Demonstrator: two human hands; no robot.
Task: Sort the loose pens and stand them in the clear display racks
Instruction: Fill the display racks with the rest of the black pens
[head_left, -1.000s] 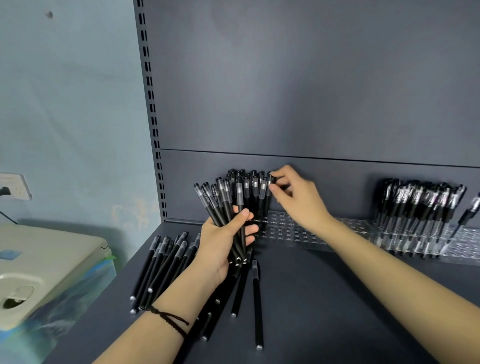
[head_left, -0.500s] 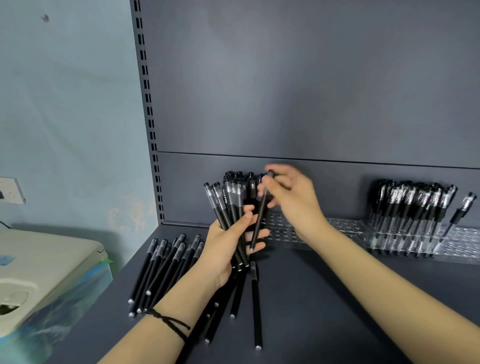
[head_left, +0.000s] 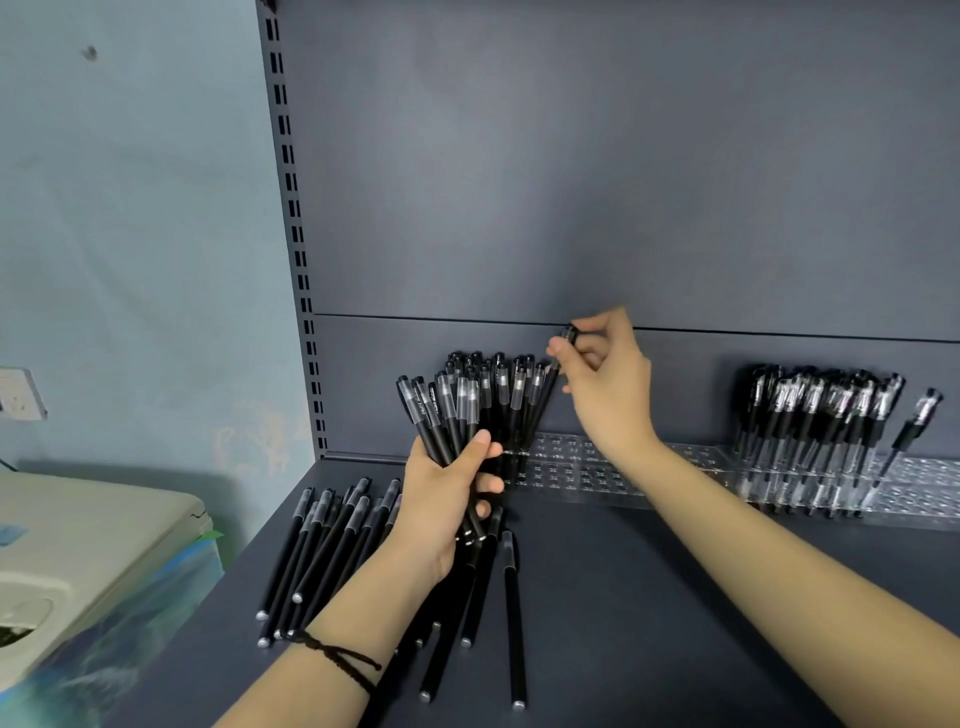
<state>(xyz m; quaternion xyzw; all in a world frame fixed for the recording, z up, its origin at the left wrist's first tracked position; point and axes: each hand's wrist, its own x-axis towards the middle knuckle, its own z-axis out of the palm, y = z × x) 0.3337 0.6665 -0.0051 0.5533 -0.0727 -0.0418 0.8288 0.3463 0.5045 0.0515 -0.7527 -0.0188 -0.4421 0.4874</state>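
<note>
The left hand and the right hand each ran back into a bare forearm, uncovered as far as the lower edge of the view. Just behind the left hand, a thin dark bracelet of cord circled the wrist. It looked braided or twisted and lay in more than one strand, one of them crossing slantwise over the others. The left thumbnail was short and plain. The wrist behind the right hand was bare.

Pale blue wall left; grey slotted shelving panel; white socket; beige machine below.
</note>
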